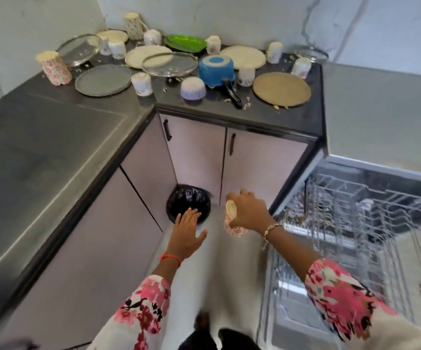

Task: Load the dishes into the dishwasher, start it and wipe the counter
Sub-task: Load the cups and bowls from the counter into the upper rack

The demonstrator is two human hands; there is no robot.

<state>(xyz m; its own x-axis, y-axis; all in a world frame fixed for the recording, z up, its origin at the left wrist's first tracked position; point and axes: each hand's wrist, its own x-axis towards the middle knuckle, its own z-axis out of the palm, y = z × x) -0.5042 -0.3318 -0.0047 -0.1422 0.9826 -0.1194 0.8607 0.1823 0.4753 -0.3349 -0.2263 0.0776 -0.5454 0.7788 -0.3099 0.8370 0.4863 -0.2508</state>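
Most dishes [281, 89] sat on the bench [53, 127] left of the dishwasher [355, 248], so loading looked barely begun. Beside the dishwasher the right hand [251, 212] gripped a flowery cup [231, 224]; the left hand [187, 229] was open.

Head view, high, angled down, facing counter [229, 111] corner, wide

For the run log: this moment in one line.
right hand: holds tilted pink-flowered white cup | left hand: open, by black-bagged round bin | dishwasher: open, rack out | dark counter: dishes waiting
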